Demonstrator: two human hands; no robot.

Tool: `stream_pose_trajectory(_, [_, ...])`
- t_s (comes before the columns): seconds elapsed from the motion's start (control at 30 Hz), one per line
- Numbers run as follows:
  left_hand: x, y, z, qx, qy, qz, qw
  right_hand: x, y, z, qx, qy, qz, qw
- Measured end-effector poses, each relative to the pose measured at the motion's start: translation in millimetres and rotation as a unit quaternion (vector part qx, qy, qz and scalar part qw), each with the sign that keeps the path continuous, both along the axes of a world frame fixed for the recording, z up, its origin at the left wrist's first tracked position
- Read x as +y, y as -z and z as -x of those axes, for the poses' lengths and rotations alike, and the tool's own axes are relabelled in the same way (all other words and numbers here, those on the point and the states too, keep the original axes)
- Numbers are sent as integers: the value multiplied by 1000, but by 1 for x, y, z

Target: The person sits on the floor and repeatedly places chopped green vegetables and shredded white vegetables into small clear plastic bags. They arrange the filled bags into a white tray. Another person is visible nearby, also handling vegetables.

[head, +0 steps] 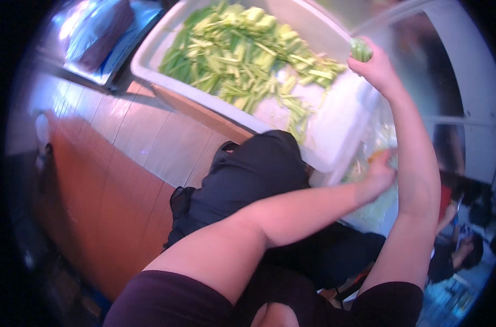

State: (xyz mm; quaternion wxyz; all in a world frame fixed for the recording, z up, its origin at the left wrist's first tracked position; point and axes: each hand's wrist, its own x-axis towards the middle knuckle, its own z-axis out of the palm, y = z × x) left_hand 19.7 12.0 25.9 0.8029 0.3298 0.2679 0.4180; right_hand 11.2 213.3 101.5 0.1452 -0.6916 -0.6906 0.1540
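My right hand point(376, 69) is raised over the far right wall of a white plastic tub point(329, 161). Its fingers are wrapped around a small bundle of pale green stalks point(360, 50). Inside the tub lies a heap of cut green leafy vegetable stalks point(240, 57), some in flat bunches and some loose. My left hand point(381, 175) reaches across my body to the right of the tub. A yellow-orange item point(376, 155) shows at its fingertips; blur hides whether the hand grips it. Beneath that hand are pale green shreds point(372, 208) in or on clear plastic.
A brown board point(207, 112) lies under the tub's near side. Plastic-wrapped packages point(96, 45) sit on a low platform at upper left. The floor point(109, 163) is planked or tiled. Another person point(456, 253) is at far right, beyond a pale frame point(483, 122).
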Motion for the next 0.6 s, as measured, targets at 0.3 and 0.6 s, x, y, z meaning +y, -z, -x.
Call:
stream_pose_trajectory(0.3, [22,-37,36,-104,118,264,951,-213,-59,-52,100,210,-26,972])
stream_pose_trajectory(0.6, [13,-26,34,-89,175,251,948,-243,-1,-51,-58,222,-135,964])
